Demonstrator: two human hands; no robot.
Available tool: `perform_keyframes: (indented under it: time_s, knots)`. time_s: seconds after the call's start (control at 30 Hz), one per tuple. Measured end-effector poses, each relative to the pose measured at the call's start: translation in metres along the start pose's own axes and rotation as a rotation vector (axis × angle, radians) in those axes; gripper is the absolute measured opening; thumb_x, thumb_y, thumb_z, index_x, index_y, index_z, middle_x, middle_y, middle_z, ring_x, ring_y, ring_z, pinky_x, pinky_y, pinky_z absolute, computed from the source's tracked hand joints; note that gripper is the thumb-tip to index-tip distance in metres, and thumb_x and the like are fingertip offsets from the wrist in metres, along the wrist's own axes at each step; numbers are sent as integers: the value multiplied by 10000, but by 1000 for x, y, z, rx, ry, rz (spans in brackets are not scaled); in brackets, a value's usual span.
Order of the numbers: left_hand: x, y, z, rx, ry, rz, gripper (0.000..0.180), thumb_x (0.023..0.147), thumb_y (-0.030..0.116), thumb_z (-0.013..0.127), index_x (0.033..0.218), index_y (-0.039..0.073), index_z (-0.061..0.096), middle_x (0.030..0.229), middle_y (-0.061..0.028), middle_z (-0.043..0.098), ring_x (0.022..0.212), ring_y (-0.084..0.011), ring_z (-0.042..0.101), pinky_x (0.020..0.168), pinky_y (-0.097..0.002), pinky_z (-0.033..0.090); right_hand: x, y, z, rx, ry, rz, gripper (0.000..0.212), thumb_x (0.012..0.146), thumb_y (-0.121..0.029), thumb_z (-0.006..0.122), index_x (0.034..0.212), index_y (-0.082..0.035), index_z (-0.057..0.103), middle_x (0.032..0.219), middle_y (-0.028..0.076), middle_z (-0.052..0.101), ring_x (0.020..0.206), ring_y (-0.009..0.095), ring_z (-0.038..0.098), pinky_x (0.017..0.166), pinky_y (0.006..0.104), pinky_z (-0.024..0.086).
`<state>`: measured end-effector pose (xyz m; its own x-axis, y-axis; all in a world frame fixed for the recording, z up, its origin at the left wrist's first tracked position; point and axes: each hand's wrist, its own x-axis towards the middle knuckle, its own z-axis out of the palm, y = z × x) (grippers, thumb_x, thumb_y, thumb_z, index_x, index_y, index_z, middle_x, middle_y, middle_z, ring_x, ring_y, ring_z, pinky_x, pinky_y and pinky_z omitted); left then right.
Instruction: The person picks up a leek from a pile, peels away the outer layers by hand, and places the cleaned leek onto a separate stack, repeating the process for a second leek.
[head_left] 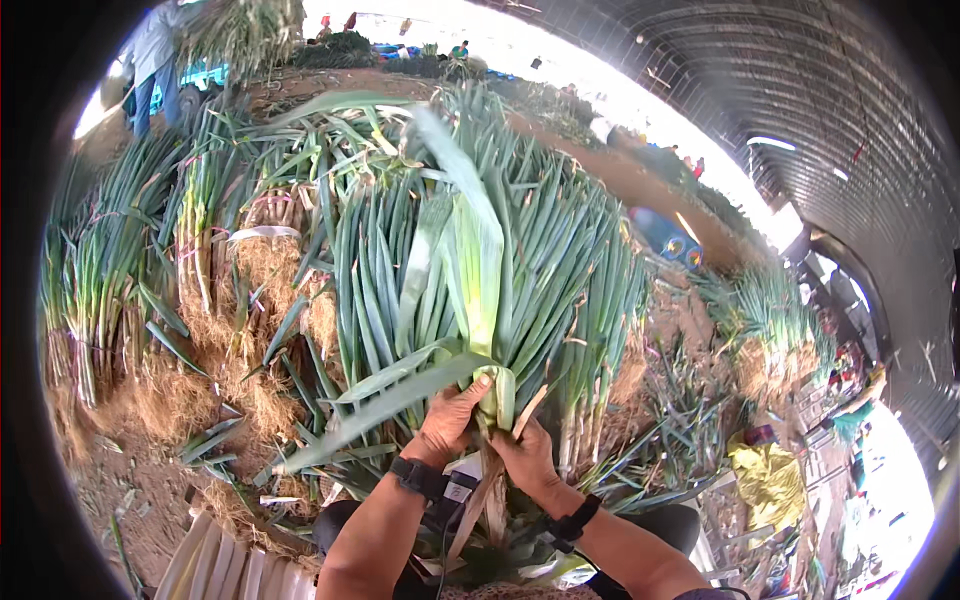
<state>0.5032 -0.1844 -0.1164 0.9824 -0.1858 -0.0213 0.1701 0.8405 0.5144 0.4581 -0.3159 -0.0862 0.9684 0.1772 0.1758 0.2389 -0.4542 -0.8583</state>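
Observation:
A large green onion (480, 290) with broad leaves and a pale green middle stands upright before me, one long leaf folded down to the left. My left hand (450, 420) is closed round its stem, thumb on top. Just below and to the right, my right hand (527, 458) is closed on the lower stem, beside a strip of dry brown outer leaf (532, 410). Dry tan husks (490, 490) hang beneath my hands. Directly behind stands a thick mass of green onions (570, 260) with long blue-green leaves.
Tied bundles of rooted green onions (95, 300) stand at the left, with hairy tan roots (170, 405). Leaf scraps (680, 430) litter the ground. A yellow plastic bag (768, 480) lies at the right, a blue container (665, 238) farther back. Another person (155, 65) stands far left.

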Motion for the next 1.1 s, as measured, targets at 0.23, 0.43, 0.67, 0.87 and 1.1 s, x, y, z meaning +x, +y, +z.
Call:
perform_keyframes:
  time_s: [0.23,0.43,0.67,0.87,1.1]
  knots:
    - [-4,42,-18,157,415,184,277,837,248,624,1020,71,517,778,-54,550,606,-159,547,509,-260,475,-33,56,-13,-575,-574,-306,265,861,-243,514,1008,-43,608,715,173,586,572,316,568,515,398,455]
    - [10,57,-23,58,405,261,399,806,418,627,1012,104,493,819,-68,567,655,-181,547,572,-332,478,-141,233,-88,-1095,-755,-576,372,799,-235,487,1071,1,578,864,208,621,771,314,627,652,401,481]
    - [16,33,-7,-183,270,68,528,851,607,391,908,104,540,709,-56,543,594,-171,493,536,-293,418,-28,123,-44,379,-410,504,397,902,-359,470,1153,-52,494,886,71,621,789,241,588,728,387,468]
    - [11,17,-9,312,10,23,644,892,567,333,1173,1,459,1012,-146,574,889,-288,565,773,-410,456,-27,32,2,740,-484,539,376,867,-292,572,1110,-16,496,892,86,606,803,145,568,697,280,466]
    - [14,16,-14,58,110,-27,520,849,401,564,1190,22,464,1024,-100,547,909,-250,533,802,-457,456,-34,54,-4,109,-419,195,330,867,-202,558,1108,13,495,893,45,579,818,107,509,724,275,437]
